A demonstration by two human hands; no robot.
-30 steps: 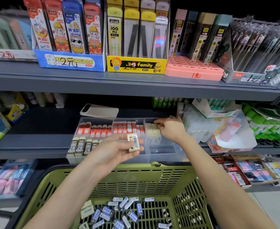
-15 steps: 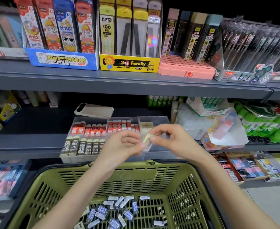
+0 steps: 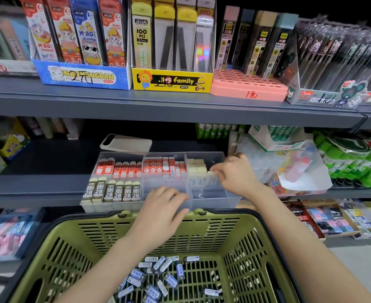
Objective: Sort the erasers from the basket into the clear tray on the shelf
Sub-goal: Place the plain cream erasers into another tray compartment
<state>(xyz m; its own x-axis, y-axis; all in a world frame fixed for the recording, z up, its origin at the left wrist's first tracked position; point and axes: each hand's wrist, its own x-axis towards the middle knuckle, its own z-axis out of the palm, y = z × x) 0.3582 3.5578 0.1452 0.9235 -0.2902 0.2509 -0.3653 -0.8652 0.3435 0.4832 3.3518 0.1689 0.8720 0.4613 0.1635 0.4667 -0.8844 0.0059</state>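
While the head view looks down into the green basket (image 3: pixel 234 217) at the bottom of the frame, the clear tray (image 3: pixel 215 202) sits on the lower shelf (image 3: pixel 37 184) at centre frame, just beyond the basket's far rim. The tray is divided into 3 columns.

- Left column: red-sleeved erasers (image 3: pixel 118 168) at the back, 2B erasers (image 3: pixel 112 191) at the front, all upright.
- Middle column: red-and-white erasers (image 3: pixel 160 166) at the back.
- Right column: bare cream erasers (image 3: pixel 196 166) in rows at the back.

The right hand (image 3: pixel 234 173) reaches into the right column. Its thumb and fingers (image 3: pixel 220 171) are pinched together on 1 cream eraser (image 3: pixel 210 172) at the front end of those rows.

The left hand (image 3: pixel 162 208) lies back-up over the tray's front wall at the middle column. Its fingers are bent downward, and whether they hold anything cannot be told.

Loose blue-and-white sleeved erasers (image 3: pixel 158 278) lie scattered on the basket floor, at bottom centre of the frame. A white phone (image 3: pixel 125 143) lies flat on the shelf just behind the tray.
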